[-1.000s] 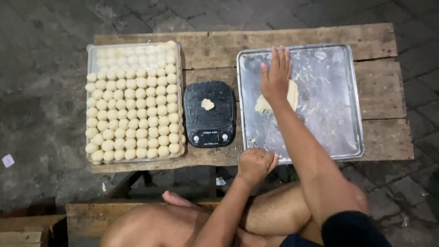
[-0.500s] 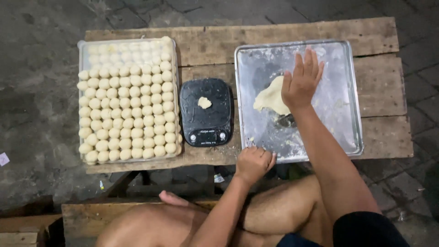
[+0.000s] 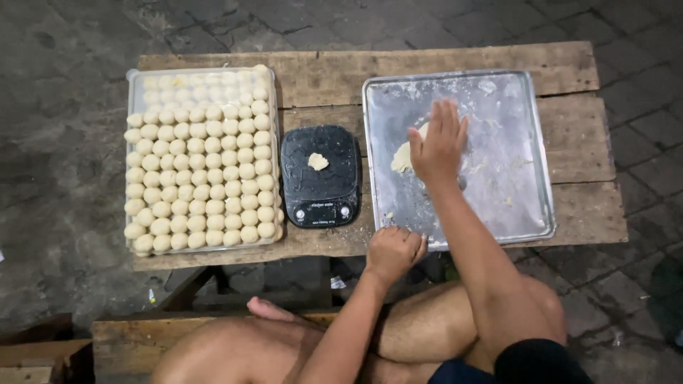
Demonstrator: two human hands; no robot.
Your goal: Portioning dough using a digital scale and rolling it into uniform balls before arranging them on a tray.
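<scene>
Pale dough lump (image 3: pixel 403 158) lies mostly hidden beneath the flat, spread right hand (image 3: pixel 437 146) on the metal tray (image 3: pixel 512 206); left hand (image 3: pixel 393 250) (fisted, contents unseen) grips the tray's near edge.

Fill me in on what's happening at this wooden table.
A seated person presses the right hand flat on a pale slab of dough in a floured rectangular metal tray. The left hand, fisted, rests at the tray's near edge. A small dough lump sits on a black kitchen scale, beside a clear tray of dough balls.
</scene>
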